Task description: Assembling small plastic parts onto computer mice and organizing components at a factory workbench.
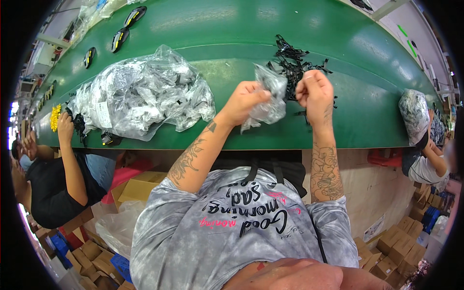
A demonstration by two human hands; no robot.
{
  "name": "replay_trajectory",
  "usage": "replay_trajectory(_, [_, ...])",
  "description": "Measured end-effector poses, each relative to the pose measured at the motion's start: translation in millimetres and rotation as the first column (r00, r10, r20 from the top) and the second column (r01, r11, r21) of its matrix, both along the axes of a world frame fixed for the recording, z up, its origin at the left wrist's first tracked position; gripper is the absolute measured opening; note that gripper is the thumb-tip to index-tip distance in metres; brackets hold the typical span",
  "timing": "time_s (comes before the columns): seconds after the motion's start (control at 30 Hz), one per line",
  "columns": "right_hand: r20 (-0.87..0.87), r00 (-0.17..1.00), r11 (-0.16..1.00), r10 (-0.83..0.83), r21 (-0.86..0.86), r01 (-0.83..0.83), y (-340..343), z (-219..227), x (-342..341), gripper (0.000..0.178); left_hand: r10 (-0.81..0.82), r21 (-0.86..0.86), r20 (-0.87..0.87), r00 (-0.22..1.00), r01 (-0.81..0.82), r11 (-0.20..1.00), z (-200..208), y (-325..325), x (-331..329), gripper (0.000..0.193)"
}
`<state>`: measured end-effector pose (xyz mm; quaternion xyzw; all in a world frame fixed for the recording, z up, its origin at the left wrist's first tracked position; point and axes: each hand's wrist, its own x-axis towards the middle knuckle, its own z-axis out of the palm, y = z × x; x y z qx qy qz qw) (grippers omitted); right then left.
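Observation:
My left hand [244,102] is closed around a small crumpled clear plastic bag [274,94], held above the green work surface [232,140]. Just right of the bag, my right hand [316,93] has its fingers curled in and pinched together; what they hold, if anything, is too small to make out. Beneath and beyond that hand lies a loose heap of small black plastic parts [290,52], partly hidden by the bag and fingers. To the left of my hands rests a large clear bag [150,92] stuffed with smaller plastic bags.
Black-and-yellow shell-shaped pieces [120,38] lie at the far left. A co-worker's hand [65,126] is beside yellow parts [55,117] and black parts. Another full clear bag [414,116] stands at the right edge near a second person. Cardboard boxes [396,244] are stacked below.

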<state>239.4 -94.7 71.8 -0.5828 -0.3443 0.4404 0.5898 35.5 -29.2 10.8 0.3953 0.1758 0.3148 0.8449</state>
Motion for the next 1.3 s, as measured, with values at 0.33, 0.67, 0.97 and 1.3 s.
replay_trajectory(0.33, [0.589, 0.783, 0.977, 0.199, -0.058, -0.205, 9.8, 28.2, -15.3, 0.029, -0.176, 0.107, -0.166, 0.970, 0.195, 0.975, -3.6, 7.8, -6.9, 0.040])
replay_trajectory(0.67, [0.823, 0.464, 0.928, -0.328, 0.190, 0.320, 17.1, 58.2, 36.4, 0.043, -0.018, -0.260, 0.092, 0.996, 0.041, 0.965, 2.0, 9.2, -1.1, 0.063])
replay_trajectory(0.97, [0.789, 0.437, 0.889, -0.431, 0.289, 0.355, 23.3, 46.9, 46.9, 0.030, -0.059, -0.242, 0.185, 0.981, 0.103, 0.965, -0.8, 10.8, -1.3, 0.052])
replay_trajectory(1.3, [0.686, 0.428, 0.808, -0.588, 0.475, 0.350, 39.6, 32.9, 56.5, 0.028, 0.022, -0.254, 0.217, 0.976, 0.034, 0.966, 1.3, 12.9, 0.1, 0.025])
